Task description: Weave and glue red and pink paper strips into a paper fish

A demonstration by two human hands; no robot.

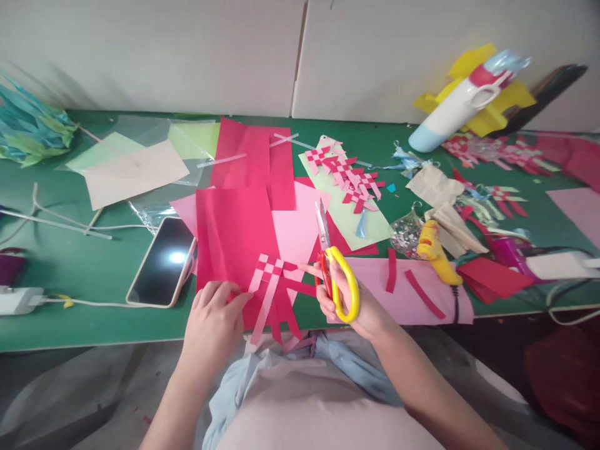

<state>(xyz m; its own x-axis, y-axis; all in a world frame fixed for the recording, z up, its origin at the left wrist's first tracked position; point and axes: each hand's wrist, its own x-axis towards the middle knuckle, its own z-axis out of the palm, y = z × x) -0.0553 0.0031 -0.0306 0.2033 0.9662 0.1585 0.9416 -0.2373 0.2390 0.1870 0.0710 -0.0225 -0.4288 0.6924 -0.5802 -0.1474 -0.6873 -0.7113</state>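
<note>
A woven paper piece [272, 269] of red and light pink strips lies on a dark red sheet [229, 225], in a checkered patch with loose strip ends pointing down and right. My left hand [213, 319] is closed at its left side, thumb and fingertips pinching the end of a pink strip. In my right hand [344, 290] is a pair of scissors [349, 287] with yellow and red handles. The blades point up, away from me, and look nearly closed. My right index finger stretches toward the strips at the right of the weave.
A phone [162, 262] lies to the left, near cables and a white charger [21, 301]. Finished woven pieces [349, 175] rest on a pale green card. On the right are a yellow glue gun [435, 250], loose red strips [424, 294] and a white bottle [462, 103].
</note>
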